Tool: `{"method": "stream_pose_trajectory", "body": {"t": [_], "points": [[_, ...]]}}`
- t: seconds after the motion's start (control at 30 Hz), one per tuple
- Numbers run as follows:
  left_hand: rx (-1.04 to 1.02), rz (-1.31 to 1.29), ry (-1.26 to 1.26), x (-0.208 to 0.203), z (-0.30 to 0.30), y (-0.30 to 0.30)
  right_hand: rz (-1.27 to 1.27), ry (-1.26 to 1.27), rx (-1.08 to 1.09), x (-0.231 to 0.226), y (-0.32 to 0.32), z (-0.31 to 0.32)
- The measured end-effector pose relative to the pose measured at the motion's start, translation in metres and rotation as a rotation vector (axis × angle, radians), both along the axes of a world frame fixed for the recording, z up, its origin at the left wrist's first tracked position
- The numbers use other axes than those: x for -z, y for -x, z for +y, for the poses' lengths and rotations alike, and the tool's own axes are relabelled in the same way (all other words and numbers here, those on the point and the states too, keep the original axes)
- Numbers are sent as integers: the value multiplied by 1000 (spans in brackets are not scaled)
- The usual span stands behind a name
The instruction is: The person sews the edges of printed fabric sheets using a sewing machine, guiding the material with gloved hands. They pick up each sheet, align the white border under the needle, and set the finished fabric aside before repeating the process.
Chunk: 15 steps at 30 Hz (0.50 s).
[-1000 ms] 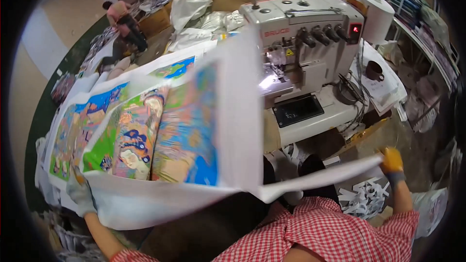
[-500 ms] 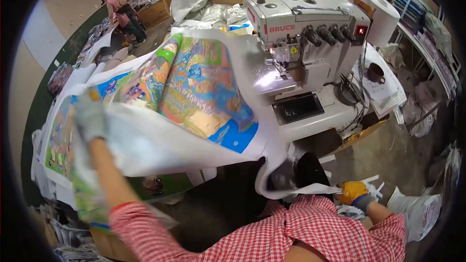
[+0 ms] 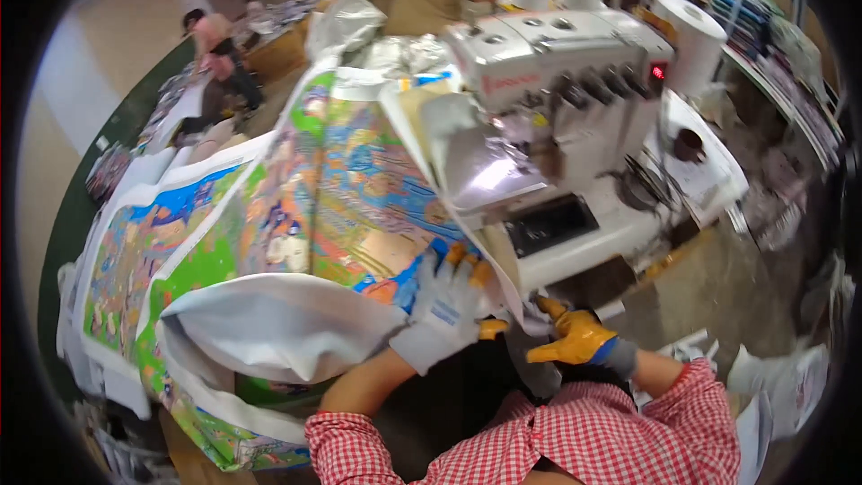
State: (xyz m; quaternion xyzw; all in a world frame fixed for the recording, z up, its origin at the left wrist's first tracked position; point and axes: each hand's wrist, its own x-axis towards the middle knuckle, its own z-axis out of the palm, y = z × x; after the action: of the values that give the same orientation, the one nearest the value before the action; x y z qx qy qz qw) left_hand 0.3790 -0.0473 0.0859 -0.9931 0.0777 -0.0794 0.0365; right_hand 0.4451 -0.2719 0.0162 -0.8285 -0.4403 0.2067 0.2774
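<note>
A large printed sheet (image 3: 377, 189) with colourful pictures and a pale border spreads left of the white overlock sewing machine (image 3: 557, 81). My left hand (image 3: 440, 314), in a whitish glove with yellow fingertips, lies on the sheet's near right corner. Its fingers are stretched out and the thumb sticks out to the right. Just right of that corner is my right hand (image 3: 579, 339), in a yellow-coated glove, thumb and fingers apart beside the sheet's edge. The pale underside (image 3: 269, 319) of the near part bulges up in a fold. Part of the machine's sewing area is covered by the sheet.
Thread cones (image 3: 690, 36) stand behind the machine. A brown cup (image 3: 690, 145) sits at its right on papers. Another printed sheet (image 3: 153, 242) lies at the left. A person in pink (image 3: 215, 45) bends over at the far left. A white bundle (image 3: 779, 386) lies at lower right.
My left hand has swung right, from the sheet's left side to its near right corner. My right hand has moved up and left to the edge. The sheet has spread flatter, its near part folded up.
</note>
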Motion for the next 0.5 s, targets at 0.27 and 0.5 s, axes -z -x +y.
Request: {"method": "stream_pose_trajectory", "body": {"t": [0.27,0.5], "points": [[-110,-292,-120,57,-23,26,279,-276,-276,-28,8,42],[-168,-759,146,25,-12,21,960,-479,-159,-95,10,35]]}}
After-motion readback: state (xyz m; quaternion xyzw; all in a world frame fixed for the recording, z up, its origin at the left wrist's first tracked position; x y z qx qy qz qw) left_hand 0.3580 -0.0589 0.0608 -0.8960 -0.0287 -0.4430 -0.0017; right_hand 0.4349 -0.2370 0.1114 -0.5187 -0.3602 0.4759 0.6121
